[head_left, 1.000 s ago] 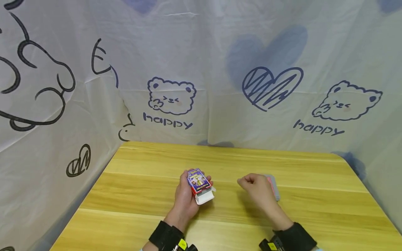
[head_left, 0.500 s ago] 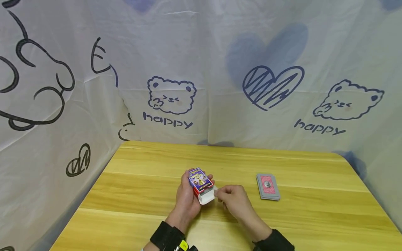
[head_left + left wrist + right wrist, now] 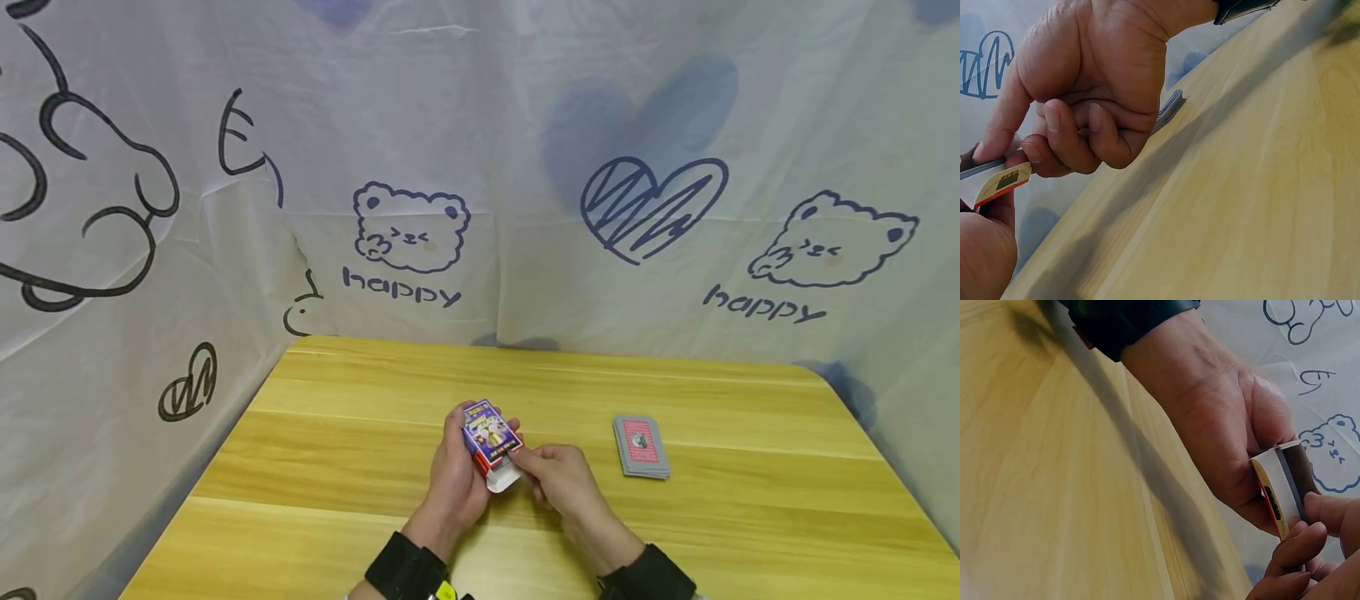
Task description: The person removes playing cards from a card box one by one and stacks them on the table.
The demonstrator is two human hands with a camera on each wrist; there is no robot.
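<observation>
My left hand (image 3: 459, 479) holds a purple and red playing card box (image 3: 490, 432) above the table, its open end turned toward me. At that end, my right hand (image 3: 564, 483) pinches with thumb and forefinger. A white flap (image 3: 504, 473) hangs out below the opening. Inside the mouth, the right wrist view shows a grey edge of cards (image 3: 1291, 481) beside the right thumb. Whether the right fingers grip the cards or only the box is hard to tell. In the left wrist view the other fingers of the right hand (image 3: 1094, 94) are curled loosely.
To the right of both hands, a stack of red-backed playing cards (image 3: 641, 447) lies face down on the wooden table (image 3: 337, 417). A white cloth (image 3: 517, 275) with bear and heart drawings hangs behind the table and along its left side.
My right hand has come left from beside the card stack to the box's open end, uncovering the stack. The left hand has shifted the box slightly right.
</observation>
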